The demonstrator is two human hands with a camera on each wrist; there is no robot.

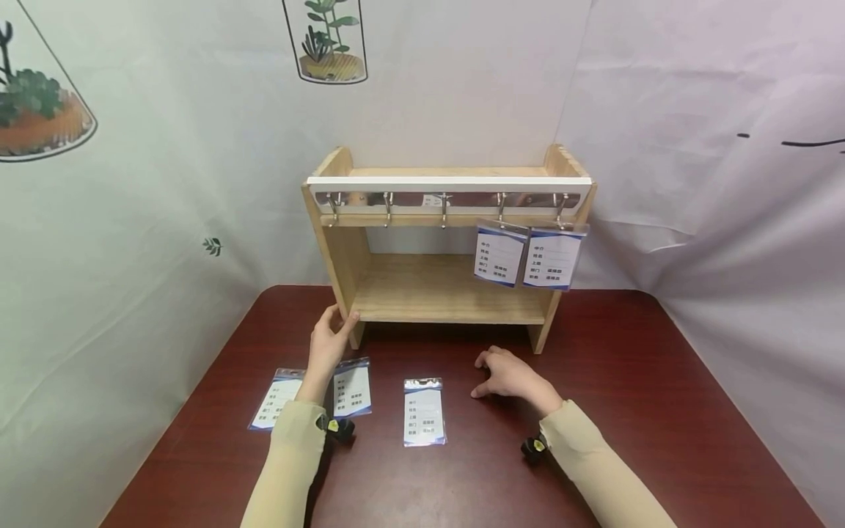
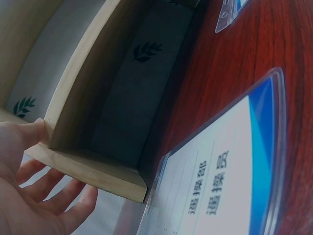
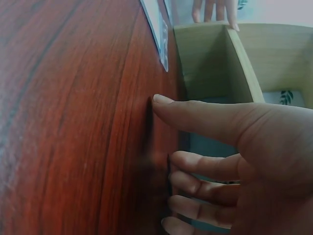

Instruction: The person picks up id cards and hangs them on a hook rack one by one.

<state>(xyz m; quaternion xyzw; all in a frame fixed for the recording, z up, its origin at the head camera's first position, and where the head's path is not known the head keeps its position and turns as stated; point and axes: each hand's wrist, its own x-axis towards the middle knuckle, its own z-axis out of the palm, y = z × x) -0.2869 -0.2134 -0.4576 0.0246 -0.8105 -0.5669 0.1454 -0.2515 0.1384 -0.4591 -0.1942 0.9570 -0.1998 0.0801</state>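
Note:
My left hand [image 1: 328,341] holds the lower left side of a small wooden shelf [image 1: 449,312]. In the left wrist view the thumb [image 2: 33,133] lies at the front edge of the lower board, and the fingers are on the outer face of the side panel. My right hand [image 1: 511,374] is at the tabletop in front of the shelf, its fingers loosely bent around nothing. Between the hands a clear badge holder [image 1: 425,418] with a white and blue card lies flat. Two more badge holders, one [image 1: 352,389] beside my left wrist and another [image 1: 277,400] further left, are partly covered by that arm.
A white rail [image 1: 449,181] with several metal hooks [image 1: 444,209] runs along the shelf's upper front. Two badge holders, one [image 1: 499,255] left of the other [image 1: 551,258], hang from its right-hand hooks. The dark red table [image 1: 647,381] meets pale cloth walls [image 1: 218,176].

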